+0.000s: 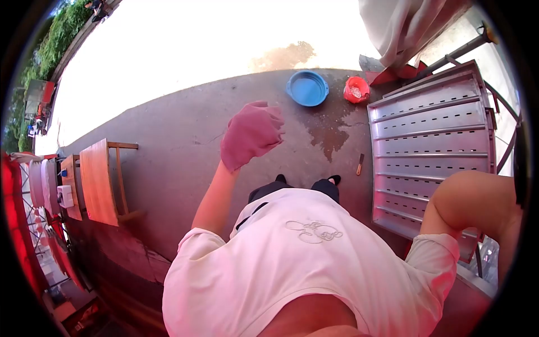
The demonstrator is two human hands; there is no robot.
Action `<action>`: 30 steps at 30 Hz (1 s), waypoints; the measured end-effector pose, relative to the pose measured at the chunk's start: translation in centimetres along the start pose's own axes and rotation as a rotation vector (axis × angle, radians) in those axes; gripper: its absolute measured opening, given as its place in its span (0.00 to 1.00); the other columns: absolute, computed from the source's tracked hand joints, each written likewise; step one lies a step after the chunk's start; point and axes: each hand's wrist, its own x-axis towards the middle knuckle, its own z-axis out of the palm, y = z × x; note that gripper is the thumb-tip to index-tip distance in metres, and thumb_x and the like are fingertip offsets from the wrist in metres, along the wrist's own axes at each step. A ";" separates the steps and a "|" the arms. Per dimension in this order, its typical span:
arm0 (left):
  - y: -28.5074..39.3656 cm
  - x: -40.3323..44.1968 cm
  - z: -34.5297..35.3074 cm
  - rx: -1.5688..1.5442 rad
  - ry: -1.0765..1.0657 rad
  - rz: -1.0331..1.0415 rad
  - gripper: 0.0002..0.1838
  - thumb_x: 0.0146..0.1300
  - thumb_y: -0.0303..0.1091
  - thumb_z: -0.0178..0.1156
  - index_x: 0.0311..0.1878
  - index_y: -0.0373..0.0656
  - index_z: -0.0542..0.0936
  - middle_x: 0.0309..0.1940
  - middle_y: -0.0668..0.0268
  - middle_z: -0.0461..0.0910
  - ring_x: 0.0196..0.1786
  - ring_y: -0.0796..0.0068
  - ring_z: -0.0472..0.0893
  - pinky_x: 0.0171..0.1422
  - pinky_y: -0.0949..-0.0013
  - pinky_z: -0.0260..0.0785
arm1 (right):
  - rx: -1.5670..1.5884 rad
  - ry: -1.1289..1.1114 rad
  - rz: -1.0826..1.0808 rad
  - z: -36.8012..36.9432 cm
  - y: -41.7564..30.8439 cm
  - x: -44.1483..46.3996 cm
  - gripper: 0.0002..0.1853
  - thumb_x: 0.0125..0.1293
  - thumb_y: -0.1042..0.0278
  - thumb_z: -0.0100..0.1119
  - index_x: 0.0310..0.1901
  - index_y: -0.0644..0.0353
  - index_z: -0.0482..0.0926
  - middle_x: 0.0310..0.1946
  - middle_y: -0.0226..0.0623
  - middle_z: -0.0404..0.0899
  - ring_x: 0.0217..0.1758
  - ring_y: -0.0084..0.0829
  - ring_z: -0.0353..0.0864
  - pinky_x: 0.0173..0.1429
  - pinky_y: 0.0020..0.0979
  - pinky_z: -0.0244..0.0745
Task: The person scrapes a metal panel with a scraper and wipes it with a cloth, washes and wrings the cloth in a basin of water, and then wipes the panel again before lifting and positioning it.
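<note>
A pink covering (241, 149) hides the left hand (255, 132), left of the blue basin (308, 90); I can't tell either hand's finger spread.

Dusty pink covers the left hand (252, 136); the near shirt (297, 253) is white with a curly, perhaps grey emblem (318, 231); far basin (308, 102) blue, left table (98, 182) orange.

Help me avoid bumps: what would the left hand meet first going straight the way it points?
Probably the blue basin, though depth is unclear; the left hand might pass above it.
</note>
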 end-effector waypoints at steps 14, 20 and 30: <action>2.4 -3.8 -5.9 0.255 0.260 -0.070 0.15 0.64 0.36 0.54 0.51 0.40 0.76 0.49 0.60 0.78 0.52 0.71 0.78 0.59 0.63 0.68 | -0.115 -0.039 0.027 0.9 -1.2 -2.7 0.35 0.61 0.53 0.64 0.65 0.61 0.63 0.61 0.46 0.70 0.66 0.42 0.67 0.70 0.46 0.58; -1.5 -8.4 -8.3 0.225 0.173 -0.011 0.15 0.64 0.36 0.54 0.51 0.39 0.76 0.49 0.59 0.78 0.52 0.71 0.78 0.61 0.62 0.67 | -0.195 -0.097 0.034 1.1 -0.6 -1.6 0.37 0.60 0.52 0.64 0.66 0.60 0.62 0.62 0.46 0.69 0.67 0.42 0.66 0.71 0.46 0.58; -4.1 -6.1 -9.5 0.977 -0.102 0.328 0.16 0.65 0.37 0.53 0.51 0.39 0.76 0.50 0.59 0.78 0.52 0.70 0.78 0.58 0.67 0.69 | -0.243 -0.087 -0.079 3.0 0.6 2.2 0.39 0.59 0.50 0.65 0.67 0.59 0.61 0.63 0.46 0.68 0.68 0.43 0.65 0.71 0.47 0.57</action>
